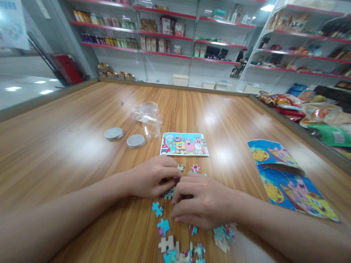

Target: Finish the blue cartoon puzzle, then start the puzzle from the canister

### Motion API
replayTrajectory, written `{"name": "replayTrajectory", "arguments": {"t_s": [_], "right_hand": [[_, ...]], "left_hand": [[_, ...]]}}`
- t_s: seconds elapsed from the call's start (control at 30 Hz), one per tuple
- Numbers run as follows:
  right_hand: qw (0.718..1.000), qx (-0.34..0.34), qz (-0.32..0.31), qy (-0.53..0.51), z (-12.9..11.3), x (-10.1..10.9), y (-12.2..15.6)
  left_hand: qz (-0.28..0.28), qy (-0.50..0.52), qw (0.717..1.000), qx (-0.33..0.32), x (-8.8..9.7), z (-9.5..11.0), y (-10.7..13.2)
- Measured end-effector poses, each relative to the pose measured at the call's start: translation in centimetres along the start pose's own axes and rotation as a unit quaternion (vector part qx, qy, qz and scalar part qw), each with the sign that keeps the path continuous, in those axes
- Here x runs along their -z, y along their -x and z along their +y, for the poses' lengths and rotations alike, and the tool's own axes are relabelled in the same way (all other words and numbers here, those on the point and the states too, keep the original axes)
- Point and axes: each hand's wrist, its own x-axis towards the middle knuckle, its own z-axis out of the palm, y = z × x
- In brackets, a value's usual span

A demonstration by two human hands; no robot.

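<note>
My left hand and my right hand meet over the wooden table, fingers curled and closed on jigsaw puzzle pieces. Between and beneath them shows a small cluster of blue pieces, largely hidden by the fingers. A pink piece lies just beyond my right hand. Closer to me are a loose blue piece, a blue and purple piece, a bare-backed piece and a pile beside my right wrist. Past my hands lies the printed cartoon picture card.
Two silver lids and clear plastic jars stand at the back left. One stray piece lies farther off. Blue cartoon-printed sheets lie at the right. Bagged goods line the table's right edge; shelves stand behind.
</note>
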Motion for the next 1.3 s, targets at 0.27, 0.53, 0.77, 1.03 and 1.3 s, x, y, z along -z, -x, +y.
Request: {"name": "replayTrajectory", "arguments": {"t_s": [0.27, 0.53, 0.77, 1.03, 1.3], "right_hand": [[1.0, -0.004, -0.011, 0.006, 0.09, -0.1, -0.04], [1.0, -0.013, -0.004, 0.013, -0.04, 0.12, -0.15], [0.999, -0.013, 0.018, 0.041, 0.01, 0.06, -0.04], [0.998, -0.013, -0.008, 0.06, -0.05, 0.19, -0.08], [0.994, -0.061, 0.044, 0.078, 0.4, -0.06, 0.19]], "left_hand": [[0.007, -0.006, 1.0, -0.007, -0.13, -0.12, 0.08], [0.005, -0.009, 1.0, -0.008, -0.12, -0.08, 0.07], [0.001, -0.009, 1.0, -0.004, -0.04, 0.0, 0.06], [0.005, -0.011, 1.0, -0.009, -0.04, 0.02, -0.01], [0.007, -0.016, 1.0, -0.01, -0.05, -0.01, 0.0]]}}
